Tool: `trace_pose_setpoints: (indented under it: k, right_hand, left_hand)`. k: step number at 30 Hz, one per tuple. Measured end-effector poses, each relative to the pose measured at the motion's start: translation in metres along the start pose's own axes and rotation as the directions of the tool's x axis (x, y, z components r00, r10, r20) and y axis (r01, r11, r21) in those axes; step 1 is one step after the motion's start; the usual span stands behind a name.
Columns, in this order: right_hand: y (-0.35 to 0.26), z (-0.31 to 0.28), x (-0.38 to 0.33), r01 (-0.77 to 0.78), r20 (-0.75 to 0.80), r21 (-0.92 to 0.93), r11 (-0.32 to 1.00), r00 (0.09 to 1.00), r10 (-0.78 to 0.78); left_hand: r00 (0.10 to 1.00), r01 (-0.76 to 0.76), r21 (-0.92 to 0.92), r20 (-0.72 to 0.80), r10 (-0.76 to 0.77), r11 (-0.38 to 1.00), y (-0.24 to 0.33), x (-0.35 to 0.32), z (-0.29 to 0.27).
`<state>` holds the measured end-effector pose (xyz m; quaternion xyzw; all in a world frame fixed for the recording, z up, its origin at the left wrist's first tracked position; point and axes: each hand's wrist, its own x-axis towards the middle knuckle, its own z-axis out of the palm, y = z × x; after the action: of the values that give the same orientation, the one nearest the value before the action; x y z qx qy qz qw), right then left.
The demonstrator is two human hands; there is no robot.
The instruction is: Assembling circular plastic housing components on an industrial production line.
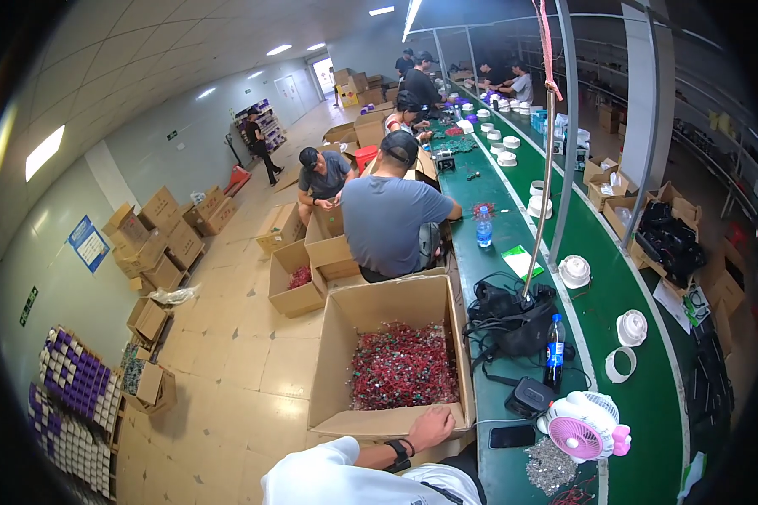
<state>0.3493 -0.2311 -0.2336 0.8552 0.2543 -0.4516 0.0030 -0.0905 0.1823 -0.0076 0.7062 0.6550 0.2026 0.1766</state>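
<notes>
My left hand [434, 425] reaches out from a white sleeve, with a black watch on the wrist. Its fingers curl over the near rim of a large open cardboard box [337, 337]. The box stands on the floor beside the bench and holds a heap of small red and green parts [403, 364]. My right hand is out of the picture.
The green bench [648, 396] to the right carries a pink and white fan [583, 425], a black phone [512, 436], a blue-labelled bottle [555, 349], a black bag [514, 316] and white round housings [632, 326]. A seated person in a grey shirt [387, 219] works just beyond the box. More cardboard boxes [164, 236] stand on the floor.
</notes>
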Motion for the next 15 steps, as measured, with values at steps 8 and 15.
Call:
trace_pose_setpoints:
  k: [8, 15]
  right_hand:
    - [-0.003, 0.018, 0.012, -0.044, 0.012, 0.020, 0.999, 0.999, 0.044]
    - [-0.038, 0.015, 0.004, -0.177, 0.069, -0.046, 0.983, 0.981, 0.180]
  left_hand:
    - [1.000, 0.005, 0.010, 0.011, -0.005, 1.000, -0.001, 0.000, 0.001]
    - [0.999, 0.004, 0.003, 0.038, -0.004, 1.000, -0.008, 0.003, 0.010]
